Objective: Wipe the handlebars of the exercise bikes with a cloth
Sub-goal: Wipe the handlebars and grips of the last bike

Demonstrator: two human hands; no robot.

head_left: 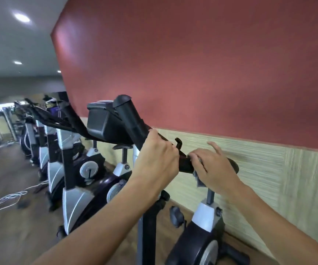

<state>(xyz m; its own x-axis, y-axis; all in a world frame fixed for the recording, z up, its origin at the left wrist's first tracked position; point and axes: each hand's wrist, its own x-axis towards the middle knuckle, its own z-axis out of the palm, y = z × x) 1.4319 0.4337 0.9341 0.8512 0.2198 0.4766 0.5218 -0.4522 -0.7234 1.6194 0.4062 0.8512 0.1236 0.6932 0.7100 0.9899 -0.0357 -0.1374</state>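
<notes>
Left hand (157,159) clamps the black handlebar (135,119) of the nearest exercise bike (202,236), steadying it. Right hand (214,165) presses a grey cloth (199,179) onto the grip end, index finger lifted. The risk: that loose corner dangles below, so a hasty stroke could let the cloth slip off.

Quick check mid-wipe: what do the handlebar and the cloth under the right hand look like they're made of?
Handlebar: matte black, looks like rubber or foam grip over a tube; no shine, soft rounded end cap. Which one can't be told from here.
Cloth: grey, thin woven or microfibre fabric by its look; it folds and hangs limp below the right hand. The frame is blurred, so the weave is unclear.
</notes>
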